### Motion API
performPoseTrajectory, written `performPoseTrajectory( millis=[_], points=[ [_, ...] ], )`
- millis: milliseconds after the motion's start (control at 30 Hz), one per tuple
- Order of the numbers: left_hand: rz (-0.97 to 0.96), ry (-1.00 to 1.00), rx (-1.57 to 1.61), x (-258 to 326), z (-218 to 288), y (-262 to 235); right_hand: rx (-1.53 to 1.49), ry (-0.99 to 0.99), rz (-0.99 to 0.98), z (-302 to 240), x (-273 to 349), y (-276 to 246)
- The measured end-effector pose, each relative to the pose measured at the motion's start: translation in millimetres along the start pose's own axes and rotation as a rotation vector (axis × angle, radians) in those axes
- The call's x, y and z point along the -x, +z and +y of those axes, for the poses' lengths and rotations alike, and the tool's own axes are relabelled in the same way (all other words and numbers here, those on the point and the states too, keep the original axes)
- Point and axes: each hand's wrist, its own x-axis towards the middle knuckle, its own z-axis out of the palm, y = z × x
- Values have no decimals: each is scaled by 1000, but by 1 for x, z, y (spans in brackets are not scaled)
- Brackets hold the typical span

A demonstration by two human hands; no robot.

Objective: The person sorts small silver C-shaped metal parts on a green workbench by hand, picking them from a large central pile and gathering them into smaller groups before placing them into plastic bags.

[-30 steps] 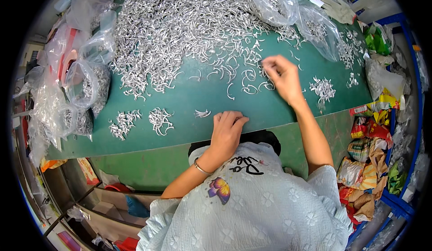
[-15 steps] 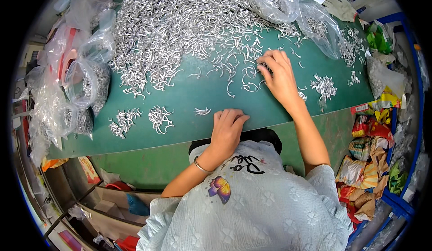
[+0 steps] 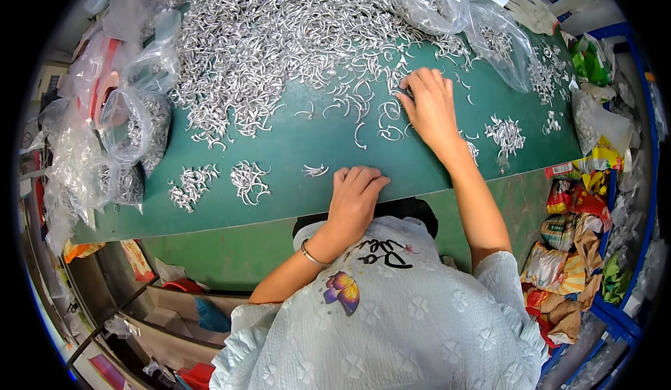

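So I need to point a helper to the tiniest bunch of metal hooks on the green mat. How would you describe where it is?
Start at the green mat with its big heap of curved silver metal hooks at the far side. Come to the near edge, where the left hand rests. Just left of its fingertips lies the tiny cluster of silver hooks, far fewer pieces than the two fuller piles further left.

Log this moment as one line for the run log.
left hand: resting on green mat | right hand: fingers in loose silver hooks | small sorted piles at left
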Motion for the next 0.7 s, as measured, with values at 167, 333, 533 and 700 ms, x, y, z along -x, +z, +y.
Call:
performPoseTrajectory(
  millis=[167, 333, 533, 700],
  points=[
    [-6, -7, 11, 0, 0, -1, 275, -102, -106, -1, -7, -1],
    [30, -9, 33, -1, 1, -1, 291, -191, -120, 4, -11, 3],
    [33, -20, 57, 1, -2, 1, -46, -56, -159, -14, 10, -33],
    [-1, -175, 178, 3, 0, 4, -274, -212, -384, -27, 40, -36]
  ],
)
